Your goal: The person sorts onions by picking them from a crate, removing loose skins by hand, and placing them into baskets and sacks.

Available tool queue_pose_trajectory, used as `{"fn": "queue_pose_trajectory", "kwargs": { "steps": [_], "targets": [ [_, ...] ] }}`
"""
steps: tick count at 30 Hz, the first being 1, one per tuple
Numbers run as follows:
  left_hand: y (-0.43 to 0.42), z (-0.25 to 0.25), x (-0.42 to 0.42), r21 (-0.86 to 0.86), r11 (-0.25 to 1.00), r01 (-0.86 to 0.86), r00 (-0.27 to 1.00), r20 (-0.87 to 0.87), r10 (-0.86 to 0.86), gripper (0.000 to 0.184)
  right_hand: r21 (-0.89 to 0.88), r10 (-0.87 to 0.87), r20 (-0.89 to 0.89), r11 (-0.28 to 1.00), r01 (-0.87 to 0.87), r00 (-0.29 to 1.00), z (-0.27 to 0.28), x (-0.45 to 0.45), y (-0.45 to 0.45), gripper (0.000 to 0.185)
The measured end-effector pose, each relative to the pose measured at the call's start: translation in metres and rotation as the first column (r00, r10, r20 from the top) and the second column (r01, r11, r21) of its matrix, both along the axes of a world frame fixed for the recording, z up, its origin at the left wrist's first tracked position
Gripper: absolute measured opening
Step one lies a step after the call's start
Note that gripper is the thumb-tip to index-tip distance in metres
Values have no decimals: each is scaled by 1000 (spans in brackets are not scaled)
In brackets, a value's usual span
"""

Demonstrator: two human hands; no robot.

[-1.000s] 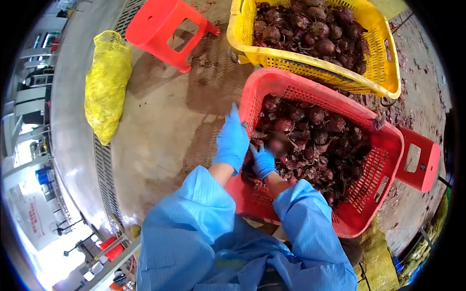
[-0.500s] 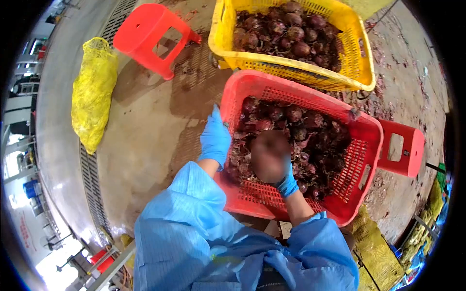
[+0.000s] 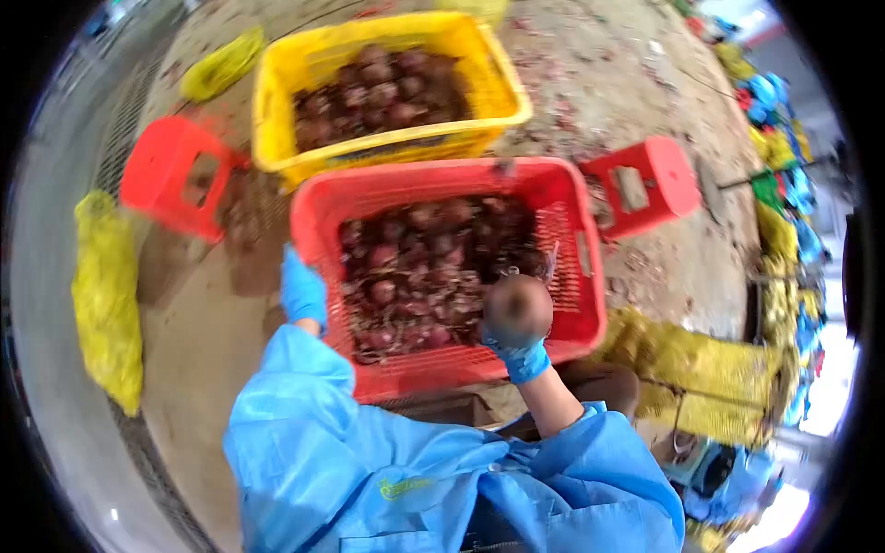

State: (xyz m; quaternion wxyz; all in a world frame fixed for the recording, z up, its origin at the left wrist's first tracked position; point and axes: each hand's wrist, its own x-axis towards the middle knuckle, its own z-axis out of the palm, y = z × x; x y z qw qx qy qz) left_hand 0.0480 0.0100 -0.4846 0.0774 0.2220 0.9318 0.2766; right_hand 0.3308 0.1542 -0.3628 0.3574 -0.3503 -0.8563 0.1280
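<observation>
A red plastic crate (image 3: 452,370) stands right in front of me, filled with red onions (image 3: 396,263) and loose skins. My left hand (image 3: 302,290), in a blue glove, grips the crate's left rim; its fingertips are partly blurred. Over the crate's front right corner, my right hand (image 3: 518,350), also gloved in blue, is closed around a rounded brownish-pink onion (image 3: 518,306). The onion's surface is smeared, and the fingers behind it are hidden.
A yellow crate (image 3: 406,147) of onions stands just beyond the red one. Red stools flank the crates at left (image 3: 175,175) and right (image 3: 650,189). A full yellow mesh bag (image 3: 106,304) lies far left; yellow sacks (image 3: 701,369) lie at right.
The view has swung round, so the crates appear further left and more level. My right hand has moved from the crate's middle to its front right corner. The left hand stays at the left rim.
</observation>
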Motion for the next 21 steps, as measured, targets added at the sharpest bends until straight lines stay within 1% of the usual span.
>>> {"fn": "queue_pose_trajectory", "kwargs": {
  "steps": [1, 2, 3, 4, 5, 6, 7, 8, 9, 10, 11, 12, 13, 14, 15, 16, 17, 18, 19, 20, 21],
  "targets": [
    [2, 1, -2, -14, 1000, -9, 999, 36, 9, 58, 123, 4, 77, 992, -14, 997, 18, 17, 5, 12],
    [1, 7, -3, -6, 1000, 1, 1000, 31, -1, 61, 240, -8, 150, 970, -29, 989, 32, 36, 10, 11],
    [2, 17, 1, 5, 1000, 22, 999, 29, -22, 65, 415, -121, 354, 909, -40, 927, 31, 67, 21, 8],
    [6, 57, 14, -67, 995, 80, 995, 71, -75, 73, -25, -207, 160, 977, 214, 965, 48, 91, 32, 27],
    [0, 41, 15, -152, 981, 123, 978, -151, -146, 80, -238, -319, 61, 916, 324, 946, 69, 125, 45, 37],
    [-3, 41, 20, -238, 961, 142, 957, -214, -195, 85, -435, -456, -38, 809, 397, 889, 90, 160, 58, 48],
    [-11, 27, 20, -347, 929, 131, 897, -357, -260, 92, -531, -386, -478, 842, 90, 789, 115, 203, 74, 48],
    [-10, 28, 27, -427, 894, 134, 871, -379, -312, 96, -451, -288, -821, 857, -249, 493, 141, 246, 88, 48],
    [-14, 24, 29, -460, 873, 161, 829, -417, -373, 100, -215, -211, -975, 820, -530, 69, 161, 280, 100, 49],
    [-5, 34, 42, -426, 874, 236, 811, -409, -418, 98, -194, -119, -951, 949, -249, 286, 210, 320, 74, 42],
    [-14, 46, 53, -432, 861, 268, 812, -380, -443, 96, 19, 105, -790, 989, -147, 604, 230, 366, 83, 41],
    [-15, 54, 68, -428, 830, 359, 825, -270, -496, 87, -43, -104, -879, 989, 139, 465, 234, 402, 91, 43],
    [-22, 71, 78, -430, 803, 412, 842, -157, -516, 79, -175, -284, -925, 908, 381, 253, 239, 437, 98, 45],
    [-50, 34, 64, -369, 779, 507, 729, -298, -616, 54, -274, -437, -863, 826, 492, 253, 220, 451, 116, 44],
    [-51, 34, 67, -333, 772, 542, 723, -283, -630, 52, -309, -572, -720, 772, 556, 394, 191, 451, 118, 42],
    [-51, 35, 70, -296, 762, 576, 717, -266, -645, 52, -313, -669, -507, 731, 607, 544, 158, 446, 119, 41],
    [-51, 36, 74, -259, 751, 608, 709, -250, -660, 51, -293, -705, -253, 709, 642, 663, 122, 432, 121, 39],
    [-42, 19, 76, -289, 781, 553, 801, -75, -594, 47, -252, -690, -30, 705, 663, 723, 98, 417, 116, 38],
    [-37, 8, 81, -240, 808, 539, 832, -3, -556, 56, -202, -651, 133, 721, 663, 748, 81, 401, 108, 37],
    [-37, -48, 63, -225, 807, 546, 820, -54, -570, 54, -161, -615, 199, 747, 645, 763, 71, 388, 104, 36],
    [-36, -39, 64, -244, 810, 533, 826, -58, -561, 54, -118, -584, 223, 779, 616, 781, 70, 375, 99, 36]
  ]
}}
